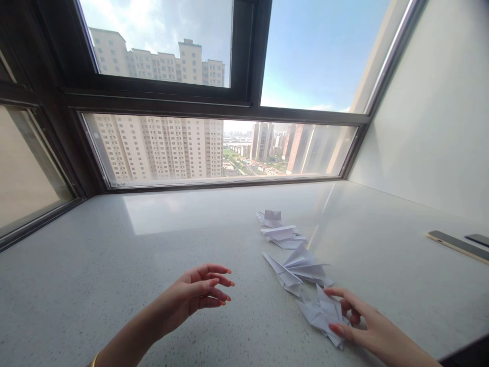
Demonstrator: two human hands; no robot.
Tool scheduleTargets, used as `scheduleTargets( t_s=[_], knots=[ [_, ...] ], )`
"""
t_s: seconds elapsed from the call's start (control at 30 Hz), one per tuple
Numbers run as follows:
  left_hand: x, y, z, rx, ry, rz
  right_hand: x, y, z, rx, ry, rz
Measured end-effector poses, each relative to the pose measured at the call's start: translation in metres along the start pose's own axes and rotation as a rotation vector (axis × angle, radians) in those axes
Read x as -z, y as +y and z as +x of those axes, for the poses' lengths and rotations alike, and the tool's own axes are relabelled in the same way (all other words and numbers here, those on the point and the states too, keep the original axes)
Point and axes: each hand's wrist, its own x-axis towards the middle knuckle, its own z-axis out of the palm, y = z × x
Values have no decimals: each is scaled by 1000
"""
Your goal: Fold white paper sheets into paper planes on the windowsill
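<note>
Several pieces of folded white paper lie in a slanting row on the speckled white sill. At the near end, my right hand (355,318) has its thumb and fingers on either side of a folded paper piece (323,313), touching it. Just beyond sits a fan-like folded paper (303,265) with a narrow pleated piece (284,275) at its left. Two smaller folded papers, a flat one (284,235) and a boxy one (272,218), are farther back. My left hand (202,288) hovers over the sill to the left, fingers loosely bent and apart, holding nothing.
The sill (95,285) runs up to a dark-framed window (229,186) at the back. A white wall (428,127) bounds the right side. A flat, dark, gold-edged object (458,247) lies at the right, with a second dark object (479,239) beside it.
</note>
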Motion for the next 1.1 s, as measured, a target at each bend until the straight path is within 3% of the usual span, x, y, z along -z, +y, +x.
scheduleTargets(
  t_s=[0.37, 0.53, 0.77, 1.1],
  knots=[
    [-1, 2, 0, 15, -18, 4, -2, 11, -9, 45, 215, -47],
    [-1, 1, 1, 26, -8, 7, -3, -8, -19, 199, 449, -256],
    [-1, 1, 1, 16, -9, 11, -7, -24, -19, 576, 393, -661],
    [-2, 0, 1, 27, -3, 10, -23, -1, -13, 508, 464, -530]
  ],
)
